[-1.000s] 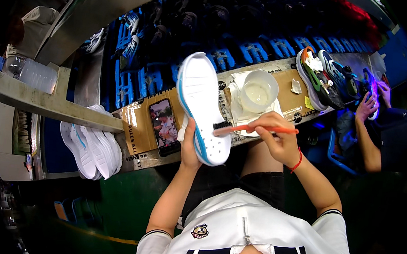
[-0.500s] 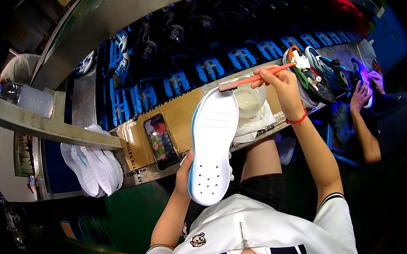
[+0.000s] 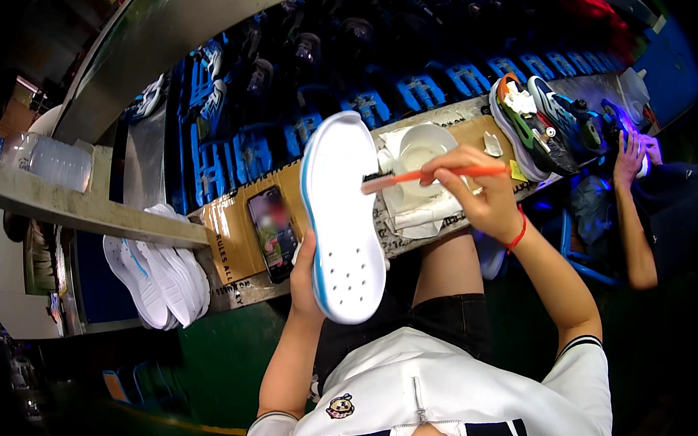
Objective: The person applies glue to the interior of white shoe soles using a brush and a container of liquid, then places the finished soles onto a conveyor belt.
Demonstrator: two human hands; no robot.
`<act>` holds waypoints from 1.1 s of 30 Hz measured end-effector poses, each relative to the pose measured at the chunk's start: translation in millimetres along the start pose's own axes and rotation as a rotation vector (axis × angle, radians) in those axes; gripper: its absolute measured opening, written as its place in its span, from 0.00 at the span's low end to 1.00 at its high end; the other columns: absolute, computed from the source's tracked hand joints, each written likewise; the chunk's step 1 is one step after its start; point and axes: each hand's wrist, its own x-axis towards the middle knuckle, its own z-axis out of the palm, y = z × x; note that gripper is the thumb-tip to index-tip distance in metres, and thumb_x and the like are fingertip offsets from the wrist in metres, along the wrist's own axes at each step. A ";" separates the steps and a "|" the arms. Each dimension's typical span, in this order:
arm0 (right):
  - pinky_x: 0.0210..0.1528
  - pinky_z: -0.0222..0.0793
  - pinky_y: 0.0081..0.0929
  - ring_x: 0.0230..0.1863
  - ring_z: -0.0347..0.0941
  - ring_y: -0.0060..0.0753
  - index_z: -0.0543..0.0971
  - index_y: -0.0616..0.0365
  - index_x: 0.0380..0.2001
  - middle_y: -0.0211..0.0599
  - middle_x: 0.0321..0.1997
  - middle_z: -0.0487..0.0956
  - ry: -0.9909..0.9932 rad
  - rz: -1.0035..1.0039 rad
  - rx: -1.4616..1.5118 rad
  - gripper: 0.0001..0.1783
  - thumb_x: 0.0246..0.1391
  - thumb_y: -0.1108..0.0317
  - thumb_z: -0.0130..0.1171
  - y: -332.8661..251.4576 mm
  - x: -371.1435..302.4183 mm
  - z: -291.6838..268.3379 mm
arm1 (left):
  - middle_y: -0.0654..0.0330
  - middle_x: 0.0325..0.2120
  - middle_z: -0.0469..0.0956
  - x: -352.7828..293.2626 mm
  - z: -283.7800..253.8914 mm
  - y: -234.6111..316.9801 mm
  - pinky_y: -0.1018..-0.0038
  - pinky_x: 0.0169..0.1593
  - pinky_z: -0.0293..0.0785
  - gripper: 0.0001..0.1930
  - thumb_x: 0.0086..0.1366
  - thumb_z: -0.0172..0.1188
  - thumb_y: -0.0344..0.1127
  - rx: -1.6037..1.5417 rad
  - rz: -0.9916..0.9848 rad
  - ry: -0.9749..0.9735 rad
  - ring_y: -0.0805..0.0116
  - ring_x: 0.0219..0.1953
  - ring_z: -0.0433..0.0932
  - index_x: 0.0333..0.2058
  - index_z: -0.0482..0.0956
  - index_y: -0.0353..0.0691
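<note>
My left hand (image 3: pixel 304 284) is closed on the lower left side of a white shoe sole (image 3: pixel 341 209) with a blue edge, held up and tilted. Small holes dot the sole's near end. An orange-handled brush (image 3: pixel 418 176) is gripped in my right hand (image 3: pixel 482 194). Its dark bristles are at the sole's right edge; whether they touch cannot be told. Just beyond the brush, a white bowl (image 3: pixel 422 142) with pale liquid stands on crumpled white cloth or paper (image 3: pixel 422 221).
A phone (image 3: pixel 271 232) lies on cardboard (image 3: pixel 228 237) to the left. Several white soles (image 3: pixel 160 273) are stacked farther left. Finished-looking shoes (image 3: pixel 528 130) stand at right, near another person's hands (image 3: pixel 631 154). Behind runs a rack with blue holders (image 3: pixel 420 91). A metal beam (image 3: pixel 87 206) crosses at left.
The sole has shifted up and left and turned slightly. My right hand has come down and nearer, taking the brush from the sole's far tip to beside its right edge.
</note>
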 end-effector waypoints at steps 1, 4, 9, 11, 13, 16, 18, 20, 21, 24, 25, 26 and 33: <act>0.38 0.68 0.26 0.32 0.75 0.30 0.80 0.60 0.34 0.34 0.30 0.82 0.001 0.028 0.078 0.06 0.53 0.73 0.57 -3.3 -9.2 8.9 | 0.48 0.45 0.74 6.1 -1.8 -3.0 0.63 0.45 0.77 0.34 0.67 0.37 0.58 0.020 0.064 0.096 0.56 0.42 0.78 0.58 0.60 0.32; 0.36 0.66 0.26 0.31 0.75 0.32 0.80 0.58 0.32 0.33 0.29 0.81 -0.060 -0.079 0.012 0.05 0.51 0.75 0.57 -19.5 -25.1 20.7 | 0.53 0.48 0.73 19.3 4.2 -3.8 0.70 0.48 0.74 0.30 0.69 0.40 0.55 0.183 0.238 0.209 0.65 0.44 0.77 0.58 0.62 0.35; 0.34 0.66 0.24 0.27 0.74 0.31 0.80 0.59 0.33 0.33 0.29 0.81 -0.101 -0.073 -0.055 0.06 0.50 0.75 0.59 -42.5 -46.9 26.9 | 0.55 0.45 0.73 32.0 -6.0 -2.3 0.71 0.47 0.73 0.29 0.68 0.43 0.55 0.220 0.421 0.337 0.66 0.44 0.76 0.55 0.63 0.35; 0.34 0.66 0.24 0.27 0.74 0.30 0.81 0.59 0.34 0.33 0.29 0.82 -0.113 0.047 0.037 0.06 0.50 0.75 0.58 -49.9 -52.0 28.3 | 0.56 0.43 0.74 34.7 -12.5 -6.7 0.71 0.46 0.73 0.28 0.68 0.43 0.54 0.228 0.455 0.371 0.67 0.43 0.76 0.55 0.63 0.35; 0.37 0.67 0.22 0.29 0.76 0.27 0.79 0.63 0.36 0.39 0.31 0.83 -0.171 0.209 0.172 0.07 0.53 0.74 0.57 -56.0 -54.5 27.2 | 0.56 0.43 0.74 33.9 -25.3 -14.5 0.71 0.46 0.73 0.28 0.69 0.43 0.54 0.336 0.470 0.407 0.68 0.43 0.76 0.55 0.63 0.35; 0.41 0.69 0.21 0.34 0.78 0.27 0.77 0.68 0.38 0.46 0.33 0.82 -0.060 0.644 0.763 0.10 0.56 0.72 0.54 -55.5 -49.8 30.8 | 0.55 0.46 0.72 26.3 -9.0 -19.7 0.72 0.51 0.69 0.29 0.69 0.42 0.53 0.329 0.477 0.424 0.67 0.46 0.73 0.57 0.60 0.34; 0.46 0.68 0.22 0.37 0.78 0.28 0.76 0.72 0.38 0.49 0.32 0.82 -0.130 0.736 0.765 0.14 0.60 0.69 0.48 -42.2 -37.9 19.1 | 0.54 0.49 0.71 17.5 -3.3 -20.2 0.70 0.53 0.68 0.30 0.69 0.42 0.54 0.282 0.356 0.325 0.65 0.50 0.72 0.59 0.58 0.34; 0.47 0.67 0.22 0.35 0.78 0.28 0.76 0.72 0.37 0.47 0.30 0.82 -0.141 0.688 0.612 0.15 0.60 0.68 0.48 -31.1 -24.4 14.6 | 0.52 0.50 0.70 6.5 8.7 -18.9 0.69 0.54 0.69 0.32 0.69 0.42 0.55 0.248 0.278 0.207 0.64 0.50 0.73 0.59 0.57 0.34; 0.48 0.64 0.22 0.35 0.76 0.25 0.77 0.70 0.37 0.44 0.28 0.82 -0.156 0.676 0.546 0.15 0.59 0.66 0.49 -25.2 -16.4 12.5 | 0.52 0.49 0.71 -0.7 9.2 -19.3 0.69 0.52 0.72 0.32 0.69 0.41 0.56 0.221 0.201 0.177 0.64 0.49 0.74 0.59 0.58 0.34; 0.42 0.61 0.19 0.33 0.74 0.19 0.78 0.68 0.37 0.39 0.28 0.82 -0.007 0.546 0.463 0.16 0.60 0.63 0.49 2.3 -1.2 6.6 | 0.57 0.52 0.67 -9.9 7.5 -24.9 0.74 0.54 0.67 0.28 0.71 0.44 0.48 0.206 0.059 0.099 0.72 0.52 0.69 0.60 0.56 0.34; 0.39 0.60 0.18 0.32 0.74 0.19 0.77 0.67 0.37 0.39 0.28 0.82 0.112 0.524 0.498 0.17 0.60 0.62 0.49 5.4 3.5 7.5 | 0.57 0.52 0.66 -11.8 10.2 -25.8 0.74 0.55 0.65 0.28 0.71 0.44 0.48 0.173 0.045 0.077 0.72 0.53 0.67 0.60 0.55 0.34; 0.41 0.63 0.19 0.34 0.74 0.22 0.76 0.68 0.41 0.40 0.31 0.82 0.178 0.495 0.519 0.17 0.61 0.62 0.48 5.5 5.3 2.0 | 0.57 0.53 0.66 -14.8 14.5 -25.3 0.74 0.56 0.64 0.28 0.71 0.44 0.48 0.200 0.050 0.040 0.72 0.53 0.67 0.60 0.55 0.34; 0.44 0.67 0.23 0.36 0.76 0.26 0.71 0.65 0.47 0.40 0.33 0.81 0.607 0.363 0.892 0.16 0.62 0.65 0.47 -9.8 -20.8 -46.2 | 0.48 0.54 0.68 83.4 145.8 112.7 0.66 0.54 0.72 0.31 0.69 0.40 0.55 0.473 0.561 -0.484 0.62 0.53 0.72 0.61 0.57 0.37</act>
